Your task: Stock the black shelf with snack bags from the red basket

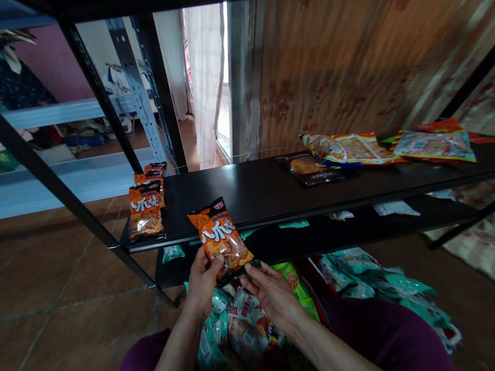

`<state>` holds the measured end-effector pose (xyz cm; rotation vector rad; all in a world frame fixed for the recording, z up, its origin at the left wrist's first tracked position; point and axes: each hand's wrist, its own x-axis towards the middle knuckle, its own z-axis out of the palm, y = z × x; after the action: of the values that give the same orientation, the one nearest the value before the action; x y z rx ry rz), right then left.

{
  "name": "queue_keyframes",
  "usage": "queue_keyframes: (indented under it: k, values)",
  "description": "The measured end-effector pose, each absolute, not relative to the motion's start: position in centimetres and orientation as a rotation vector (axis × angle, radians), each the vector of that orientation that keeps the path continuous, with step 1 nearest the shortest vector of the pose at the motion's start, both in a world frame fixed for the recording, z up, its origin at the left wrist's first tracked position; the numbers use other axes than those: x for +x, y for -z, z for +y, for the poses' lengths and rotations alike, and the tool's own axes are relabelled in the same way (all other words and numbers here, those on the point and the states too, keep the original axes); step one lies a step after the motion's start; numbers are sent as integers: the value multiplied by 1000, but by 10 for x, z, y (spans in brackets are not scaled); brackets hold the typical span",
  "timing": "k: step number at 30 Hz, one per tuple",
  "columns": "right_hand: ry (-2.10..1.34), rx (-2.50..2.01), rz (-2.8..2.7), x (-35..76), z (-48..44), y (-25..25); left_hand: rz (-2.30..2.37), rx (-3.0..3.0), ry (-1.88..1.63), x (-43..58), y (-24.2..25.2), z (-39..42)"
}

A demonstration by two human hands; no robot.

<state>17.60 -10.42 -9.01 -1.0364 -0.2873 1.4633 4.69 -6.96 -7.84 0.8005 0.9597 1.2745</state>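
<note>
An orange and black snack bag (223, 238) with big white lettering is held up in front of the shelf, slightly tilted. My left hand (203, 284) grips its lower left side, with the thumb on the front. At the bag's lower right corner, the fingertips of my right hand (269, 290) pinch the black bottom edge. Matching orange bags (145, 211) stand upright in a short row at the left end of the black shelf board (230, 191). Below my hands lies a heap of snack packets (243, 318), some green, some white and red.
Several flat snack bags (357, 148) lie along the right part of the upper board. Small packets (395, 207) rest on the lower board (283, 246). Green packets (380, 277) are piled on the floor at right. A black shelf post (53, 176) rises at left.
</note>
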Motion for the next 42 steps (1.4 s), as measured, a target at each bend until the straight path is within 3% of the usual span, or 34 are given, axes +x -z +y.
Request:
queue_keyframes:
  k: [15, 26, 42]
  values:
    - [-1311, -1139, -1065, 188, -4, 56, 1066, 900, -1358, 24, 39, 3]
    - [-1316, -1107, -910, 139, 115, 57, 1465, 935, -1702, 14, 46, 129]
    - [-1164, -1335, -898, 93, 214, 72, 2065, 1278, -1500, 21, 38, 187]
